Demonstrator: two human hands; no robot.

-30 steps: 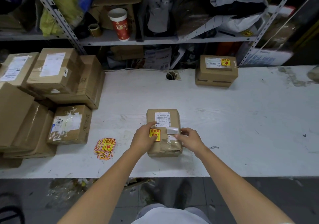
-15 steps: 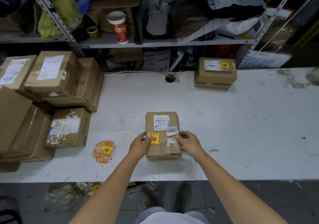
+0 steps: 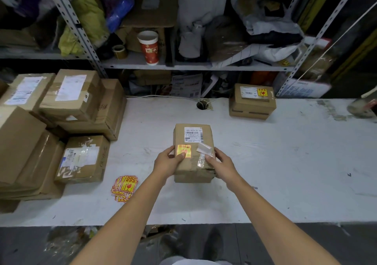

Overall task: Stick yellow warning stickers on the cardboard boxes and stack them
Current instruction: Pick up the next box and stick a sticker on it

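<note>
The left hand (image 3: 166, 162) and right hand (image 3: 221, 163) are gripping the sides of the stickered box (image 3: 191, 170) in the middle of the table (image 3: 285, 162), its long side pointing away, and the finished stack (image 3: 253, 103) is waiting back-right, nearer the right hand.

L grip (image 3: 167, 162) & R grip (image 3: 223, 165) bare, forearms (image 3: 122, 224) bare, pale grey garment (image 3: 183, 262) at btm edge
</note>
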